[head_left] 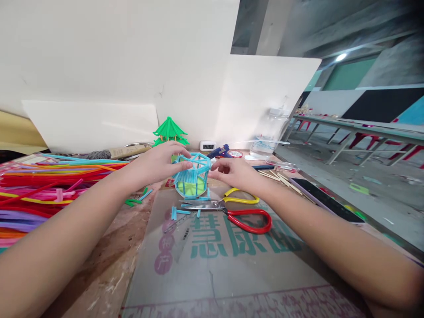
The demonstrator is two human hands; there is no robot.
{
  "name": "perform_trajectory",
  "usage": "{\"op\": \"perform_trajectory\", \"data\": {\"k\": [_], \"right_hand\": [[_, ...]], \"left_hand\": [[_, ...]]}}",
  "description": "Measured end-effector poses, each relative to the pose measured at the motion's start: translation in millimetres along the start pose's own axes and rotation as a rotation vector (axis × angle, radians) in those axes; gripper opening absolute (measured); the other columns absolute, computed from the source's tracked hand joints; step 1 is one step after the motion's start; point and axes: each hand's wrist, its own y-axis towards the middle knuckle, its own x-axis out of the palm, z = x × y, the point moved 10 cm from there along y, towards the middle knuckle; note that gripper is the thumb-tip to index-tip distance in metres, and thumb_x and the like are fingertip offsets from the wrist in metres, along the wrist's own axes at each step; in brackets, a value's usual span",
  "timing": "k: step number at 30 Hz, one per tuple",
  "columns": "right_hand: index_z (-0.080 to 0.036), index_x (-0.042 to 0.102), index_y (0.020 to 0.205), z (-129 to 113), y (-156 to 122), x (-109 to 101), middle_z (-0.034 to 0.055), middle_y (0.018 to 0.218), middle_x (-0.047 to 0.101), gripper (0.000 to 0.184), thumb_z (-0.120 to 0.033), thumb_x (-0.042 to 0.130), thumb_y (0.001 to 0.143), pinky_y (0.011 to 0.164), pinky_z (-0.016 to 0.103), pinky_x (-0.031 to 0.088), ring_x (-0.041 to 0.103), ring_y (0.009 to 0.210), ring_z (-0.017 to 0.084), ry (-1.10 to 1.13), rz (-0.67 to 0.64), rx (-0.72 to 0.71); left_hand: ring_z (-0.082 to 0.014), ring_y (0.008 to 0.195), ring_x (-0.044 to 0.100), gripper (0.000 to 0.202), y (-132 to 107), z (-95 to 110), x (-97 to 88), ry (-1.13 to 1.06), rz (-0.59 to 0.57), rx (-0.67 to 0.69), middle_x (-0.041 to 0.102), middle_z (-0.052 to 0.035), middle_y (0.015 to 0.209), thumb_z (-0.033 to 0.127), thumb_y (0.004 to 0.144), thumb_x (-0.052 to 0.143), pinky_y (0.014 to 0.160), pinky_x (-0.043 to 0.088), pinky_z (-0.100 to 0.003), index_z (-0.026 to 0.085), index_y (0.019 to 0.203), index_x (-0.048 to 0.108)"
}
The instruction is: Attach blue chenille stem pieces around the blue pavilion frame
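A small light-blue straw frame model (194, 174) with a yellow-green base stands on a cardboard sheet (215, 260). My left hand (159, 163) grips its left upper edge, fingers curled round the straws. My right hand (232, 171) touches the model's right side with pinched fingertips; whether it holds a loose piece I cannot make out. Scissors (232, 212) with one red and one yellow handle lie just in front of the model, with short cut blue straw bits (180, 213) beside them.
A big pile of coloured straws (43, 185) lies at the left. A green straw pavilion (170, 131), a small clock (208, 146), a glue gun (220, 152) and a plastic jar (268, 137) stand behind. Wooden sticks (278, 176) and a dark phone (326, 198) lie right.
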Motion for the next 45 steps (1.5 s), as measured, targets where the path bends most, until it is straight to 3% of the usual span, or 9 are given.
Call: {"op": "perform_trajectory", "data": {"k": [9,15,18,20,23,28,33,40,45], "right_hand": [[-0.018,0.064,0.071,12.0,4.3,9.5,-0.0015,0.058,0.060,0.024,-0.037,0.058,0.084,0.058,0.026,0.041,0.053,0.055,0.012,0.382,0.026,0.038],[-0.020,0.056,0.073,4.1,1.7,-18.4,0.0039,0.095,0.072,0.023,-0.039,0.066,0.082,0.091,0.032,0.048,0.066,0.095,0.017,0.928,0.158,-0.009],[-0.021,0.051,0.076,3.4,1.2,-16.3,-0.0013,0.067,0.068,0.027,-0.044,0.064,0.083,0.079,0.032,0.052,0.068,0.072,0.016,1.095,0.040,0.045],[-0.021,0.053,0.079,5.8,1.2,-16.0,-0.0067,0.049,0.055,0.026,-0.045,0.062,0.085,0.063,0.028,0.050,0.058,0.050,0.012,0.992,-0.052,0.075],[-0.018,0.058,0.079,17.6,2.5,-22.9,-0.0043,0.054,0.057,0.023,-0.039,0.065,0.083,0.050,0.022,0.041,0.049,0.045,0.009,0.681,-0.100,0.096],[-0.018,0.055,0.074,39.6,5.0,-34.4,-0.0009,0.064,0.060,0.024,-0.038,0.068,0.078,0.054,0.023,0.038,0.053,0.056,0.012,0.277,-0.044,0.124],[-0.019,0.058,0.063,50.1,6.0,-34.9,0.0020,0.059,0.058,0.043,-0.050,0.048,0.091,0.055,0.027,0.032,0.050,0.057,0.015,-0.177,-0.019,0.102],[-0.022,0.069,0.091,62.3,7.6,-34.1,0.0024,0.085,0.072,0.018,-0.033,0.056,0.087,0.063,0.025,0.038,0.060,0.073,0.017,-0.155,-0.024,0.076],[-0.019,0.069,0.075,75.8,7.4,-37.4,0.0021,0.059,0.060,0.041,-0.052,0.048,0.089,0.052,0.028,0.028,0.051,0.056,0.016,-0.316,-0.016,0.155]], "left_hand": [[-0.0252,0.118,0.056,0.047,-2.8,-2.3,9.4,-0.003,-0.109,-0.010,0.060,-0.0021,0.132,0.059,0.088,0.045,0.099,0.043,-0.034,0.027,0.117,0.064],[-0.0250,0.115,0.058,0.047,-3.6,-3.6,12.6,-0.037,-0.142,-0.029,0.063,-0.0029,0.128,0.058,0.088,0.045,0.095,0.044,-0.033,0.027,0.118,0.064],[-0.0251,0.116,0.057,0.047,-3.2,-2.0,12.4,-0.040,-0.142,-0.020,0.063,-0.0034,0.128,0.057,0.088,0.045,0.096,0.043,-0.033,0.026,0.117,0.064],[-0.0251,0.116,0.057,0.047,-3.2,-1.7,12.3,-0.039,-0.142,-0.018,0.063,-0.0031,0.128,0.057,0.088,0.045,0.097,0.043,-0.033,0.026,0.117,0.065],[-0.0255,0.116,0.057,0.047,-3.6,-1.7,12.0,-0.035,-0.143,-0.024,0.063,-0.0027,0.128,0.057,0.088,0.045,0.097,0.043,-0.034,0.026,0.117,0.065],[-0.0262,0.112,0.059,0.048,-4.2,-4.0,8.9,0.003,-0.126,-0.062,0.064,-0.0024,0.126,0.060,0.087,0.046,0.096,0.044,-0.035,0.027,0.117,0.065],[-0.0240,0.110,0.060,0.041,-1.8,3.6,0.5,0.024,-0.062,-0.017,0.066,-0.0030,0.122,0.053,0.089,0.046,0.096,0.045,-0.034,0.024,0.105,0.070],[-0.0258,0.120,0.055,0.045,3.1,9.6,8.0,0.006,0.005,0.045,0.063,-0.0083,0.127,0.055,0.088,0.047,0.104,0.041,-0.039,0.021,0.092,0.075],[-0.0253,0.120,0.054,0.043,3.7,10.1,18.6,-0.033,0.018,0.079,0.063,-0.0093,0.125,0.053,0.088,0.048,0.104,0.042,-0.040,0.021,0.092,0.076]]}}
